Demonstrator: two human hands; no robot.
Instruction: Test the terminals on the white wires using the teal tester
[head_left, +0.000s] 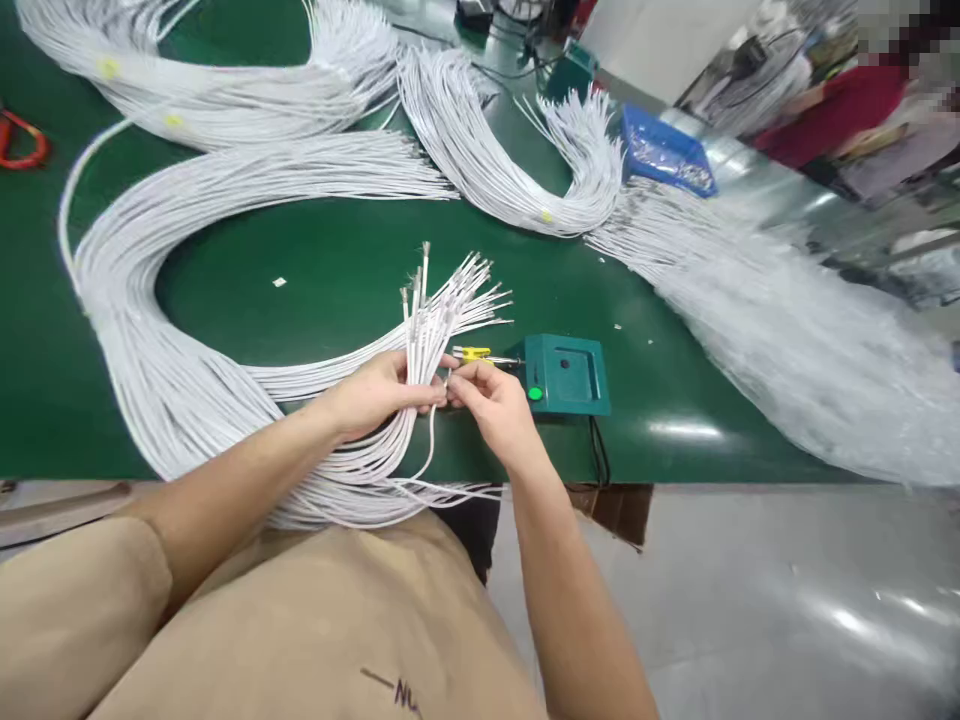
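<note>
My left hand [375, 392] is closed around a bundle of thin white cables [439, 310], whose metal-tipped ends fan out up and to the right. My right hand [487, 398] pinches a single white cable [433, 440] just right of the bundle; that cable loops down toward the table edge. Both hands hover over the front of the green table [337, 270]. A small teal box [566, 374] with a green button sits right beside my right hand. A yellow-handled tool [474, 353] lies against its left side.
Large looped bundles of white cables [225, 180] cover the left and back of the table. A blue tray [664, 150] stands at the back right, by a heap of clear-wrapped cables [787, 330]. An orange loop [22, 140] lies far left. Another person's red sleeve [832, 105] shows top right.
</note>
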